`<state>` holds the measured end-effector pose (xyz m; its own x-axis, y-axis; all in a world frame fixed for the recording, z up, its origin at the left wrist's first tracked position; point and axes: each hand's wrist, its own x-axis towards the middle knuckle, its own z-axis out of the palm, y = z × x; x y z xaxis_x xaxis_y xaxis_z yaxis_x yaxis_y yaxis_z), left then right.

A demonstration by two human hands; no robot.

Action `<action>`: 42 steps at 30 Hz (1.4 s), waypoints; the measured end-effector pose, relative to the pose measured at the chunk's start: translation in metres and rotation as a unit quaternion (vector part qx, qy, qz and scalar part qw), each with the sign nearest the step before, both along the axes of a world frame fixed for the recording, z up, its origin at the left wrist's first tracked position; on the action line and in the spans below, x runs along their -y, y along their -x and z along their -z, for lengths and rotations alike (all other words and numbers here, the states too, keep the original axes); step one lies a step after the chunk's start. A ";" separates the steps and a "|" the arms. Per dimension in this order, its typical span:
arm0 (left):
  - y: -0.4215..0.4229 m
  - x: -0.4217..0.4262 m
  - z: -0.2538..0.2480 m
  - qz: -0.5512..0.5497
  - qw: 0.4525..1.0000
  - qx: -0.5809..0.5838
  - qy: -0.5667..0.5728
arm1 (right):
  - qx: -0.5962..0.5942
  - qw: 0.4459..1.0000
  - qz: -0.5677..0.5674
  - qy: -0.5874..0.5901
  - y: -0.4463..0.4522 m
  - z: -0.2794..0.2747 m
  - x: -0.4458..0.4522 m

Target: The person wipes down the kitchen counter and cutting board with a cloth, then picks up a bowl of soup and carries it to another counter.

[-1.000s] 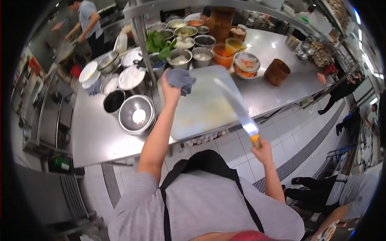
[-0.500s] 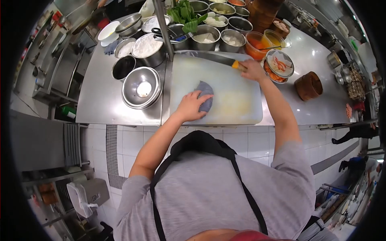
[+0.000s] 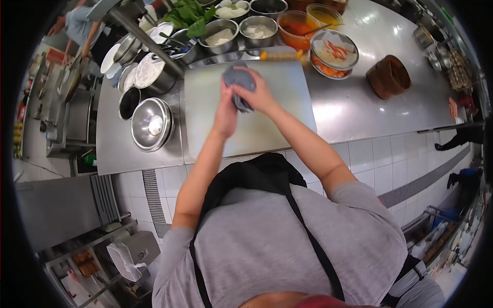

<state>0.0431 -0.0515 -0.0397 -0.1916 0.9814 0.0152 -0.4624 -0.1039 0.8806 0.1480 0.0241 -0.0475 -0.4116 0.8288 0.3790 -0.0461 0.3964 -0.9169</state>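
Observation:
A folded grey-blue cloth [image 3: 238, 78] is held over the far half of the white cutting board [image 3: 272, 128]. My left hand [image 3: 225, 110] grips its near left side, and the fingers are partly blurred. My right hand [image 3: 260, 95] is closed around the cloth from the right, thumb across the near side. Both hands meet at the cloth, and a loose fold hangs below them. Beyond them, along the board's far edge, lies a knife with a yellow handle [image 3: 281, 55]; neither hand touches it.
Nested steel bowls [image 3: 150, 126] stand left of the board. Behind are a pot of white powder [image 3: 149, 71], leafy greens [image 3: 187, 15] and several steel containers. To the right sit a tub of orange liquid [image 3: 295, 31], a bowl with red strips [image 3: 334, 51] and a brown round container [image 3: 389, 77].
My right hand has let go of the knife at the far edge and come to the cloth. The cloth has been lifted off the board and is now between both hands.

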 end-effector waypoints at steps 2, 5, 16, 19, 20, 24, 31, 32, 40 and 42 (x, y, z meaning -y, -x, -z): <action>0.010 -0.003 -0.009 -0.011 0.994 -0.081 0.077 | 0.062 0.990 0.075 -0.105 0.001 -0.005 -0.029; 0.022 0.019 -0.014 -0.072 0.966 -0.243 0.060 | 0.414 0.873 0.081 -0.242 -0.026 0.015 -0.051; 0.006 0.074 0.012 -0.021 0.955 -0.294 0.039 | 0.483 0.751 0.449 0.025 -0.338 0.051 -0.004; -0.019 0.044 -0.003 0.019 0.953 -0.302 -0.014 | 0.360 0.889 0.268 -0.096 -0.281 0.071 0.042; -0.026 0.036 -0.007 0.034 0.953 -0.300 -0.034 | 0.378 0.890 0.211 -0.144 -0.259 0.069 0.068; -0.046 0.029 -0.007 0.049 0.942 -0.323 -0.072 | 0.413 0.860 0.285 -0.093 -0.278 0.068 0.075; -0.086 0.029 0.011 0.123 0.956 -0.264 -0.031 | 0.053 0.831 0.543 -0.108 -0.367 -0.021 -0.080; -0.099 0.018 0.006 0.193 0.943 -0.268 -0.039 | -0.030 0.797 0.604 -0.010 -0.393 -0.022 -0.106; -0.300 -0.187 -0.004 0.410 0.897 -0.131 0.102 | -0.166 0.824 0.454 0.295 -0.449 0.022 -0.134; -0.339 -0.227 0.011 0.326 0.916 -0.212 0.096 | -0.148 0.833 0.435 0.308 -0.458 0.039 -0.120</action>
